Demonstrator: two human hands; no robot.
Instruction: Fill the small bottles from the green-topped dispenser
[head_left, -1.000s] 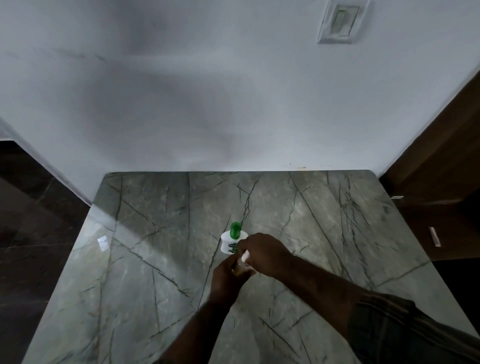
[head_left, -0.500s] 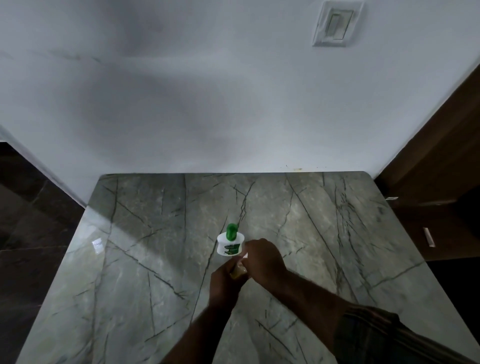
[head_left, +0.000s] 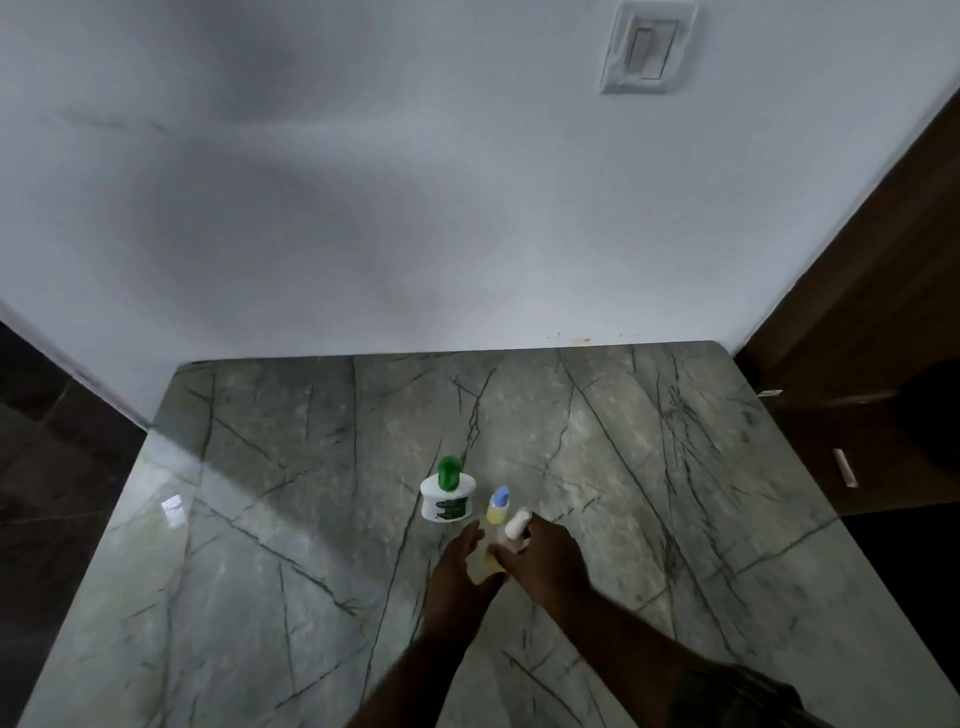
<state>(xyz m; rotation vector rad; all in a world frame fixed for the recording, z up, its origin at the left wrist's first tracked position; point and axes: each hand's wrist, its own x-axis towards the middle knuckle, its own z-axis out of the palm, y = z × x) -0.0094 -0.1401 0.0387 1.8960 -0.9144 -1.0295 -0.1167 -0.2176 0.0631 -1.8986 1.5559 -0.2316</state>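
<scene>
Head view: a squat white dispenser with a green top (head_left: 448, 493) stands upright near the middle of the grey-green veined marble counter (head_left: 260, 519); just beside it, to its right, stands a small bottle of yellow liquid with a blue cap (head_left: 498, 506); nearer the person, the left hand (head_left: 460, 569) curls round a pale small bottle (head_left: 482, 564); the right hand (head_left: 548, 558) pinches its white cap (head_left: 517, 524); blur hides the finer grip.

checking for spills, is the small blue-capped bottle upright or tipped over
Upright: the blue-capped bottle stands on the marble table just right of the green-topped dispenser, blue cap pointing up, yellowish liquid visible in its body.
</scene>
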